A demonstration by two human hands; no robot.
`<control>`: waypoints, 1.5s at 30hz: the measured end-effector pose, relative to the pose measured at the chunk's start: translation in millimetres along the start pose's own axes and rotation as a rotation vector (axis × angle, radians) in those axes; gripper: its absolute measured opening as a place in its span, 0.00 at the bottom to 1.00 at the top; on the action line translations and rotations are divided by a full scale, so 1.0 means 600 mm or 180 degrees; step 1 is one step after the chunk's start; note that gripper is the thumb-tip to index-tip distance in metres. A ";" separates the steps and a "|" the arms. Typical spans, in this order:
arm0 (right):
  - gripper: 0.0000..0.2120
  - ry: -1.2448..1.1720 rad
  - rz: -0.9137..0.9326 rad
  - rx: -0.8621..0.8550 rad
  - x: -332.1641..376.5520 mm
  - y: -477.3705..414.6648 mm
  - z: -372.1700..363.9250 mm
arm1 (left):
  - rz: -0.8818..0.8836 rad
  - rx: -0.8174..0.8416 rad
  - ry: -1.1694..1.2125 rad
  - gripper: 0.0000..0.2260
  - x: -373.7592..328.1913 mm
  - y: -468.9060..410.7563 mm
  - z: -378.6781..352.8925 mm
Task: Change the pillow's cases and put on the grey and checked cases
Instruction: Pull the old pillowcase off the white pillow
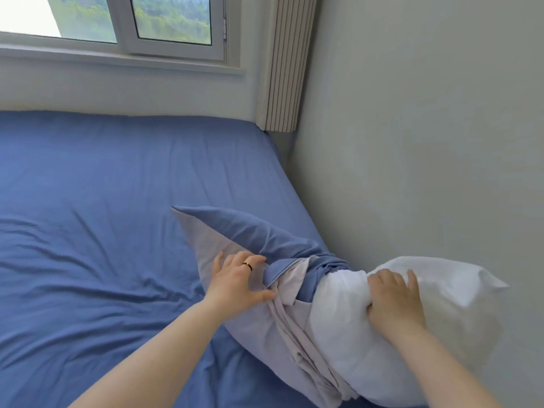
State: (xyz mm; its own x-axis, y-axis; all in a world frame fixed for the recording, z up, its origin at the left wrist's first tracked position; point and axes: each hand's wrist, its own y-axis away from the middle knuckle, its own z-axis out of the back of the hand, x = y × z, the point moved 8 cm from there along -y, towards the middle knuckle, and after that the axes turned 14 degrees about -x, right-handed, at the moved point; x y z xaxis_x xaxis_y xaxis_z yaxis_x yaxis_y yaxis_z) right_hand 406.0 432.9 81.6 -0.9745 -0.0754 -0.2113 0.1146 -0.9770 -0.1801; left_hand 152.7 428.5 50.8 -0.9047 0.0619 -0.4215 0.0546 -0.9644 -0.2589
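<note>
A white pillow lies on the bed at the lower right, its right half bare. A blue and pale grey pillowcase covers its left part, bunched up in folds around the pillow's middle. My left hand rests on the case beside the bunched folds, fingers spread and fairly straight, a ring on one finger. My right hand grips the bare white pillow, fingers dug into it.
The bed is covered by a blue sheet and fills the left and middle. A grey wall runs close along the right side. A window and a folded blind are at the back.
</note>
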 end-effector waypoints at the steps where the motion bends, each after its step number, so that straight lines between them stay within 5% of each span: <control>1: 0.21 -0.0137 -0.0024 0.0022 0.008 0.000 -0.005 | -0.0187 0.0048 -0.0090 0.35 -0.011 -0.003 -0.008; 6: 0.35 -0.1109 0.0046 -0.0076 0.061 -0.009 -0.003 | -0.0987 0.0666 -0.0217 0.49 -0.039 -0.030 -0.040; 9: 0.37 -0.0683 0.0285 0.0134 0.097 -0.011 -0.018 | -0.1350 0.0797 -0.1183 0.49 -0.008 -0.043 -0.047; 11: 0.20 -0.0533 0.0428 0.0026 0.120 -0.017 -0.015 | -0.1678 0.0390 -0.1542 0.36 -0.010 -0.043 -0.033; 14: 0.15 -0.0688 0.0595 -0.0276 0.140 -0.032 0.007 | -0.1967 -0.0607 -0.1403 0.12 -0.029 -0.038 0.025; 18: 0.06 -0.0891 0.0650 -0.1390 0.141 -0.040 0.091 | -0.1668 -0.1369 -0.0884 0.07 -0.015 -0.019 0.112; 23: 0.06 -0.1098 0.0847 -0.2432 0.171 -0.032 0.191 | -0.1339 -0.1585 -0.0343 0.17 -0.006 0.008 0.235; 26: 0.10 -0.1567 0.1082 -0.2198 0.223 -0.022 0.191 | -0.0670 -0.0902 -0.0176 0.14 0.044 0.014 0.258; 30: 0.14 -0.1533 0.1237 -0.0735 0.303 -0.002 0.098 | -0.0268 -0.0097 -0.0468 0.12 0.138 0.073 0.212; 32: 0.09 -0.1766 0.1242 -0.0875 0.320 0.009 0.099 | 0.0012 0.0022 -0.0378 0.19 0.184 0.114 0.198; 35: 0.08 -0.1746 0.1262 -0.0772 0.330 0.003 0.097 | 0.0206 -0.0524 -0.0616 0.25 0.238 0.141 0.235; 39: 0.11 -0.1440 0.1199 -0.0436 0.332 -0.005 0.075 | 0.0521 -0.0800 -0.1058 0.12 0.296 0.151 0.274; 45: 0.18 -0.1324 0.1156 -0.0470 0.333 -0.023 0.071 | 0.0899 -0.1499 -0.0763 0.12 0.306 0.140 0.300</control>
State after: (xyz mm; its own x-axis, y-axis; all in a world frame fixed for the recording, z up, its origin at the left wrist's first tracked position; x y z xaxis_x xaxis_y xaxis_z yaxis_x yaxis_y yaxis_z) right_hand 201.5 423.1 82.8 -0.8581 -0.5025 0.1059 0.4530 -0.8377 -0.3051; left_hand -84.6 312.3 108.0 -0.8950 -0.2928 -0.3364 0.4387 -0.7138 -0.5459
